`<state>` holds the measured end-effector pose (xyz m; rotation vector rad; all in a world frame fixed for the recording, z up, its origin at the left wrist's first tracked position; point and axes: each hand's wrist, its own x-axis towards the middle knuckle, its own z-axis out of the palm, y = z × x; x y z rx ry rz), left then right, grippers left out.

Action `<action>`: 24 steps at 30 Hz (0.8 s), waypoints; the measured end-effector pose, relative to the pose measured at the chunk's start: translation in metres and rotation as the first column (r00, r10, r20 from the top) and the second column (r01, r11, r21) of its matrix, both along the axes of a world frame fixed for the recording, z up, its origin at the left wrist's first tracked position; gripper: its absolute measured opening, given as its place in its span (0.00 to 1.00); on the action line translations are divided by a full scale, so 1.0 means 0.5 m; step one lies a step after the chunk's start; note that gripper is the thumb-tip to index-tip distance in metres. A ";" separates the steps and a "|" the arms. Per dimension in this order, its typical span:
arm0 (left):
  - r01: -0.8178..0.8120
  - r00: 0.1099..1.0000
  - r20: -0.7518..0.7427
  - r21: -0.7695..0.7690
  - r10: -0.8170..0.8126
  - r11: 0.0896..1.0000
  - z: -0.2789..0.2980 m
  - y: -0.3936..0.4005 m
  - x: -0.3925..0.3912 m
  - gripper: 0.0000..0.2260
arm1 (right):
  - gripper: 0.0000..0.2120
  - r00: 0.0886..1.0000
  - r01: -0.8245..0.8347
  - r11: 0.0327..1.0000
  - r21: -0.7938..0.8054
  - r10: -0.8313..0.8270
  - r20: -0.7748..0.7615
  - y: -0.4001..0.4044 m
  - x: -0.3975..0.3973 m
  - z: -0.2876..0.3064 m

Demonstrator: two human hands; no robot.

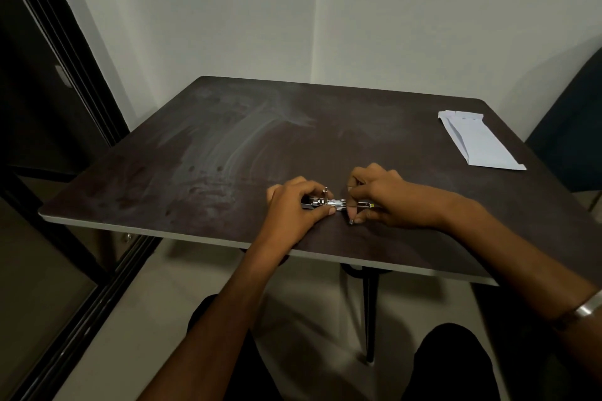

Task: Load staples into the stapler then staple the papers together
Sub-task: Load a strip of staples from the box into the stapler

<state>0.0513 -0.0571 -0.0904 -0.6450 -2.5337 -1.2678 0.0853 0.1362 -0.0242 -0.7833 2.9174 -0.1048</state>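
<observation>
Pale walls meet in a corner behind a dark brown table [202,153], its top streaked with grey smears to the left of the hands. Both hands rest on the tabletop near its front edge, facing each other with a small metal stapler [329,202] lying between them. The left hand [294,205] curls over the stapler's left end, thumb and fingers closed around its body. The right hand [379,197] pinches the stapler's right end, fingertips pressed together on a thin metal piece that sticks out there; whether this is a staple strip or the pusher rod is too small to tell. A short metal tab stands upright from the stapler just beside the left hand's fingers. The folded white papers [479,140] lie flat well beyond and to the right of the right hand, near the table's far right corner. A silver bangle [586,308] circles the right forearm.
</observation>
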 end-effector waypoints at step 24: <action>0.050 0.996 -0.075 0.114 -0.042 0.992 0.046 0.014 0.064 0.18 | 0.07 0.988 0.155 0.985 -0.077 -0.155 0.003 0.062 0.028 0.012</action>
